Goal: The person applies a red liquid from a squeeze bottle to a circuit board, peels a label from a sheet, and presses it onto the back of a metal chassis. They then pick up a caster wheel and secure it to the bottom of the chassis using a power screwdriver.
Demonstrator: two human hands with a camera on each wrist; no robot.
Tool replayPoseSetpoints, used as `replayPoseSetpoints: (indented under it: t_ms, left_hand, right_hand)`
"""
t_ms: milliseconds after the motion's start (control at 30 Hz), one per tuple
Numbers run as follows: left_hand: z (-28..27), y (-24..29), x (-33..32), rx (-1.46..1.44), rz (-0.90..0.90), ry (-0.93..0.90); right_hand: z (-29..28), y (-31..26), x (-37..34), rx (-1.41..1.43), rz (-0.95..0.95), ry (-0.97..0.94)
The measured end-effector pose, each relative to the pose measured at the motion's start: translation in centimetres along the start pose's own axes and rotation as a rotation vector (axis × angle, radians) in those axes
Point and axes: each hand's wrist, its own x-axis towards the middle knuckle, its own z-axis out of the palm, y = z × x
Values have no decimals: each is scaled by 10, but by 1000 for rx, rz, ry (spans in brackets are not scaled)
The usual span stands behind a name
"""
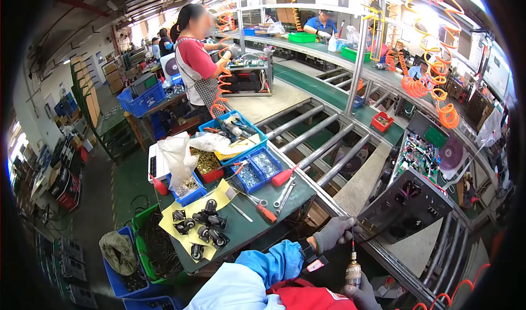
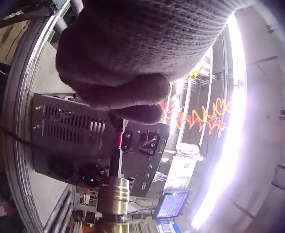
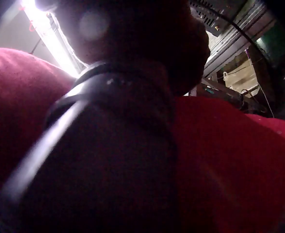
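Observation:
My left hand (image 1: 335, 234), in a grey knit glove, pinches the tip end of a screwdriver bit (image 2: 118, 141) that has a red band. The bit comes out of the brass-coloured collar of a power screwdriver (image 1: 353, 273), which points up toward the left fingers. Low in the head view my right hand (image 1: 362, 296), also gloved, grips the driver's body. The right wrist view is dark, with the glove (image 3: 132, 39) over a red garment. Just beyond the left hand, a black metal equipment case (image 1: 405, 206) stands tilted on the roller line.
To the left, a green bench (image 1: 257, 234) bears casters (image 1: 211, 222), wrenches (image 1: 285, 194), and blue bins of screws (image 1: 257, 170). Metal rollers (image 1: 329, 148) run beyond it. Orange coiled hoses (image 1: 433, 85) hang at right. A person (image 1: 200, 63) works at the line farther off.

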Motion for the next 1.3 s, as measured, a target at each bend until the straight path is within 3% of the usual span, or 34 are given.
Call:
replayPoseSetpoints:
  t_ms: [200, 300, 333, 400, 433, 467, 500, 533, 567, 600, 667, 767, 900, 1000, 1100, 1200, 1233, 1300]
  left_hand:
    - [9, -8, 12, -370, -71, -94]
    - [12, -6, 15, -379, -12, -176]
    - [9, -5, 19, -299, 22, -120]
    - [12, -5, 21, -139, 33, -58]
    - [17, -3, 20, -101, 48, -50]
    - [22, 9, 15, -64, 51, -48]
    - [29, 21, 11, -284, -61, -212]
    - [39, 32, 3, -280, -49, -337]
    - [30, 21, 18, -535, -118, -481]
    - [35, 20, 26, -624, -128, -281]
    - [40, 17, 41, -779, -97, -478]
    - [52, 18, 48, -828, -110, -470]
    - [67, 20, 53, -767, -125, -469]
    - [72, 18, 58, -693, -119, -450]
    - [83, 17, 55, -505, -50, -347]
    - [98, 20, 50, -440, -63, -307]
    - [110, 23, 45, -345, -25, -218]
    - [115, 32, 49, -28, 112, -232]
  right_hand:
    - [-4, 5, -1, -19, -33, 55]
    - [-6, 3, 1, 51, -96, 14]
    - [-8, 4, 2, 95, -124, -2]
    - [-27, 12, 10, 143, -33, -44]
    - [-36, 5, 8, 192, 104, -119]
    - [-33, -8, 3, 164, 156, -53]
    - [-34, -19, 0, 171, 161, -104]
    - [-38, -26, -6, 320, 185, -131]
    - [-38, -33, -11, 422, 220, -92]
    - [-48, -16, -10, 543, 201, -146]
    - [-50, -18, -13, 741, 186, -202]
    - [-52, -19, -17, 833, 145, -221]
    - [-49, -50, -24, 293, 137, 22]
    - [-46, -41, -22, 116, 12, 116]
    - [-52, -45, -26, 188, 48, 90]
    - [-70, -28, -29, 728, 134, -82]
    - [-73, -25, -27, 845, 142, -131]
    - [-72, -38, -31, 587, 99, 11]
